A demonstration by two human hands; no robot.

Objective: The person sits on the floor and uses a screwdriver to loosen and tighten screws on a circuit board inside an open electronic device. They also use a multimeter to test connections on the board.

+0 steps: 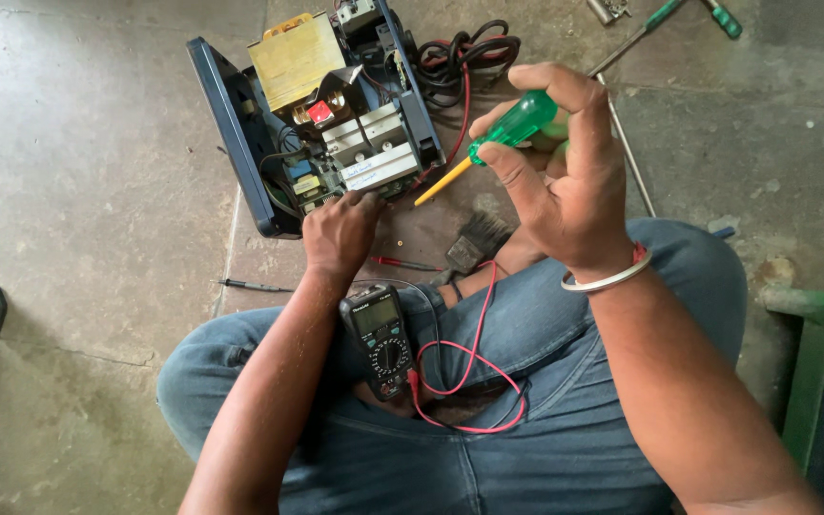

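Observation:
My right hand (pixel 565 172) is raised and grips a screwdriver (pixel 503 133) with a green handle and a yellow shaft that points down-left. An opened blue electrical unit (pixel 240 133) lies on the concrete floor, showing a yellow transformer (pixel 295 59), heat sinks and a circuit board. At the unit's near edge my left hand (pixel 339 234) rests with its fingers on the circuit board. A black multimeter (pixel 381 339) sits in my lap with red and black leads (pixel 474 377) looped beside it.
A coil of black and red cables (pixel 460 52) lies behind the unit. A brush (pixel 474 243), a small red tool (pixel 402 262) and a thin probe (pixel 250 285) lie on the floor. More green-handled tools (pixel 660 19) are at the top right, a green frame (pixel 813 362) at right.

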